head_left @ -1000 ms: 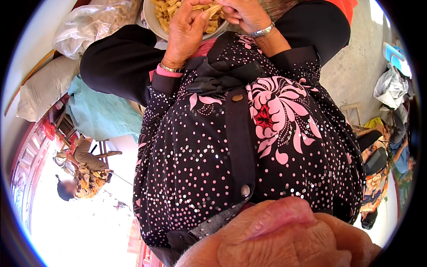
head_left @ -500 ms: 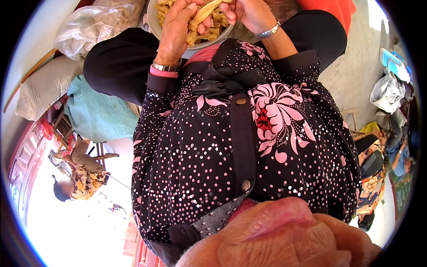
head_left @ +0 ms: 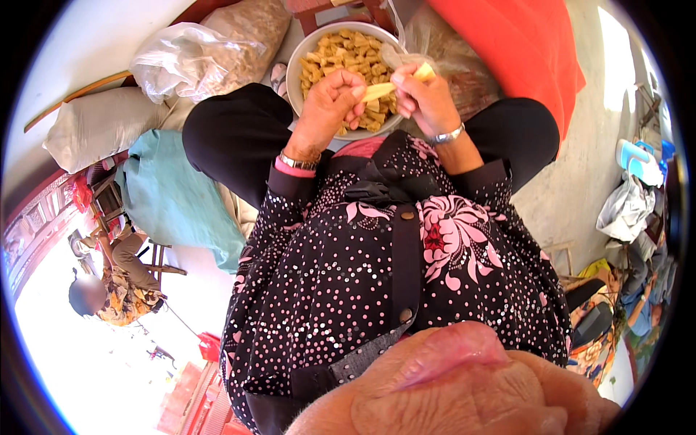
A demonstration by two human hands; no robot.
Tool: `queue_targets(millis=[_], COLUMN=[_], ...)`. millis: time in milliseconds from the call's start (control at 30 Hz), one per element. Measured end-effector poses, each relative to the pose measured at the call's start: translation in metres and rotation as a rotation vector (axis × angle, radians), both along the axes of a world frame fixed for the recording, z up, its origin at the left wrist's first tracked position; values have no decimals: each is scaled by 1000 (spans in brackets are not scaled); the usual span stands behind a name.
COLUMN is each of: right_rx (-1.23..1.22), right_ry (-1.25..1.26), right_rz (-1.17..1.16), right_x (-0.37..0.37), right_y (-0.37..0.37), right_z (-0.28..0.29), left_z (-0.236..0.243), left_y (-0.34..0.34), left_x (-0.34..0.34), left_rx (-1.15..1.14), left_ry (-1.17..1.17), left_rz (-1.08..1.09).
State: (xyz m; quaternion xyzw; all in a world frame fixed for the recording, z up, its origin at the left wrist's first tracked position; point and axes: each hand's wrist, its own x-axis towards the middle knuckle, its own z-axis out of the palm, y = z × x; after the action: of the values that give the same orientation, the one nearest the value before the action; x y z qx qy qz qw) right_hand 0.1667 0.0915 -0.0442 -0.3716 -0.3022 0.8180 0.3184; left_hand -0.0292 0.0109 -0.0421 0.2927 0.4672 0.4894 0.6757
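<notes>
My left hand (head_left: 330,103) pinches one end of a pale yellow, ridged strip (head_left: 378,91), while my right hand (head_left: 426,100) grips its other end, fingers curled. Both hands are raised over a wide, light-coloured bowl (head_left: 296,64) between my bent legs. Inside lie several short, crinkled yellow pieces (head_left: 348,48) like the strip. A clear plastic bag (head_left: 464,61) lies just right of the bowl, partly behind my right hand.
Bulging sacks (head_left: 105,127) and teal cloth (head_left: 188,192) lie left, red cloth (head_left: 515,47) right. A reddish wooden stool (head_left: 341,9) stands beyond the bowl. Another person (head_left: 119,290) sits far left, another (head_left: 641,312) far right. Grey floor (head_left: 580,188) runs along the right.
My hands and the bowl now show lower in the view, revealing the stool and more bags. The strip has swung from a steep slant to nearly level between my hands.
</notes>
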Motion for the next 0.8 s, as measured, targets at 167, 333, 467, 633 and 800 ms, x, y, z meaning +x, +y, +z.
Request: queue_targets(millis=[167, 333, 467, 633, 800], right_rx=[16, 219, 384, 481, 554], right_ry=[64, 45, 113, 157, 122], right_rz=[-16, 14, 54, 119, 88], right_x=[-7, -34, -57, -86, -100], right_y=[7, 58, 117, 188, 205], right_z=[3, 17, 37, 26, 39], left_z=[13, 44, 56, 55, 75], left_y=[8, 61, 114, 169, 184], left_x=[-4, -35, -68, -94, -92], left_rx=[2, 147, 268, 379, 396], left_ry=[121, 326, 421, 404, 416], left_rz=[79, 95, 120, 209, 250])
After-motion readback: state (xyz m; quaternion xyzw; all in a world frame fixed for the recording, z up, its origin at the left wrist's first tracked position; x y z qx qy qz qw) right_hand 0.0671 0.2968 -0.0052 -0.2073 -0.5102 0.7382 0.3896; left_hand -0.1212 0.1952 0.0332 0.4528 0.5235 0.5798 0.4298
